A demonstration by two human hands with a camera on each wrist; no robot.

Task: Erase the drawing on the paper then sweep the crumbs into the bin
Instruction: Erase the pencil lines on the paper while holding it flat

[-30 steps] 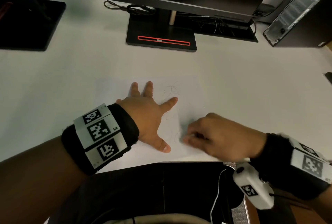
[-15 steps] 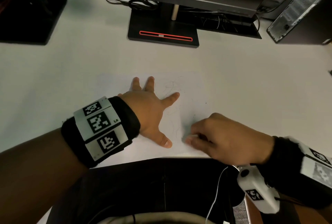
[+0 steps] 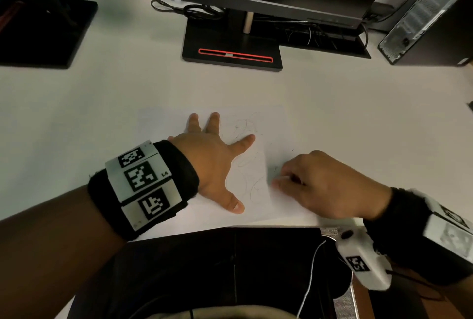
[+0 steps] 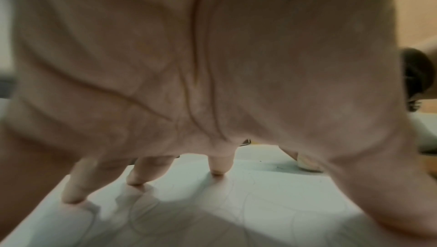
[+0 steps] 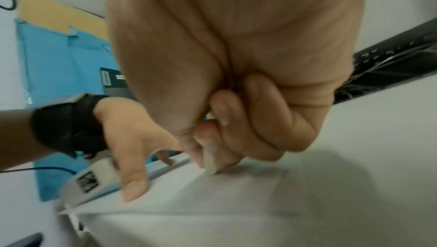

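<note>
White paper [image 3: 163, 124] (one sheet), left hand [image 3: 212, 162] splayed flat on it, right hand [image 3: 325, 185] pinching one eraser [image 5: 209, 163].

The paper [image 3: 268, 124] is thin, matt white sheet, faintly marked with pencil lines. It lies on a smooth, matt white desk [image 3: 332, 103]. The eraser [image 5: 209, 165] looks like pale, dull rubber, though blur makes that uncertain. The monitor base [image 3: 231, 44] is matt black plastic with a glossy red strip. The wrist bands [image 3: 184, 167] are black, fuzzy cloth carrying smooth white plastic tags.
</note>
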